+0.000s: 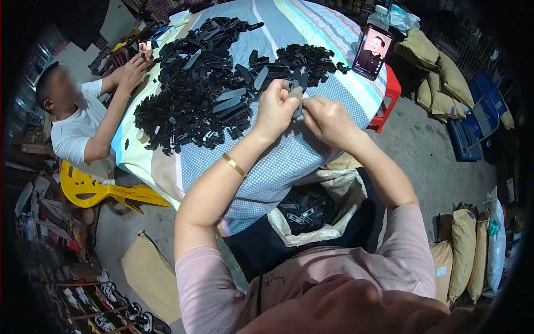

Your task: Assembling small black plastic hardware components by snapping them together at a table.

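Observation:
My left hand (272, 114) is closed in a pinch around a small dark grey plastic piece (296, 99) above the near edge of the table. Close beside it, my right hand (332, 121) pinches the lower end of the same piece; its fingertips are partly hidden. Just beyond my hands lies a wide heap of black plastic parts (194, 78), with longer flat grey pieces among them. To the right of it is a smaller pile of little black parts (308, 55). Below the table edge, an open white woven sack (278, 225) holds more dark parts.
A patterned cloth (250, 172) covers the round table. A lit phone (374, 51) leans on a clear bottle (379, 18). At the left, another person (83, 119) holds a phone by a yellow chair (83, 186). Brown sacks (453, 72), a blue trolley (470, 125) and a red stool (391, 89) stand right.

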{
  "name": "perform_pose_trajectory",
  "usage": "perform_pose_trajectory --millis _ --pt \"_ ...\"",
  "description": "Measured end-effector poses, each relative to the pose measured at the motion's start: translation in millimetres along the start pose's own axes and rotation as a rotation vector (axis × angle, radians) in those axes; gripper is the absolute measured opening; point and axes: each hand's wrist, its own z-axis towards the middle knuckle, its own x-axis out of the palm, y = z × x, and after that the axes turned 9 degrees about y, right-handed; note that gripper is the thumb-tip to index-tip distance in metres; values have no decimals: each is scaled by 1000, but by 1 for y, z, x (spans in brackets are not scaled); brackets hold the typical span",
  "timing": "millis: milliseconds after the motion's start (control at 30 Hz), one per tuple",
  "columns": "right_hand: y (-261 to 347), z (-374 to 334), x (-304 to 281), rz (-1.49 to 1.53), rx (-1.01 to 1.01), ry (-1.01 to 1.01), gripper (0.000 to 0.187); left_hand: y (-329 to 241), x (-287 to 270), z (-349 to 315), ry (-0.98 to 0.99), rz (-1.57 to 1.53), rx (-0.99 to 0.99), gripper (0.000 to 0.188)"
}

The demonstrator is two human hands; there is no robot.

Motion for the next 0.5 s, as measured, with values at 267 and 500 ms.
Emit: perform_pose_trajectory --millis 267,500 --pt "14 -15 3 267 74 -4 18 -23 9 -12 -14 86 -131 21" --pt "3 -36 -36 509 412 294 20 -25 -7 1 159 127 35 29"
